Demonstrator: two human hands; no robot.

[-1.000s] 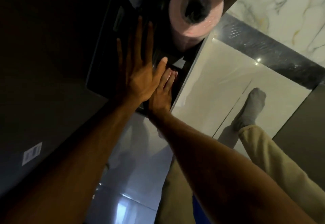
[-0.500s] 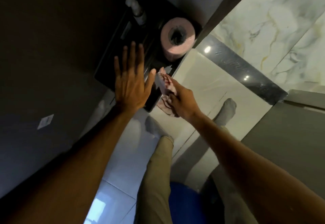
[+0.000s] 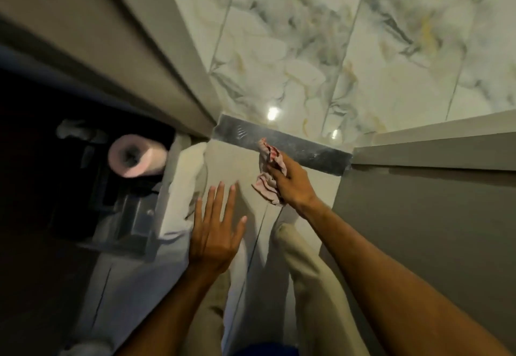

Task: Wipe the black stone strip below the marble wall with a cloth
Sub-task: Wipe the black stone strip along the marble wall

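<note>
Head view: our right hand (image 3: 293,185) has its fingers clamped on the crumpled pink-and-white cloth (image 3: 269,171), its tip touching the black stone strip (image 3: 312,151) at frame centre. Our left hand (image 3: 215,232) hovers, fingers apart. The loose bunch may skim, leaving dust.

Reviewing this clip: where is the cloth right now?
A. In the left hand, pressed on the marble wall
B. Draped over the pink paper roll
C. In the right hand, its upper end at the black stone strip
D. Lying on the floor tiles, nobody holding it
C: the right hand grips the cloth, whose upper end reaches the black stone strip; the left hand is open and empty.
</note>
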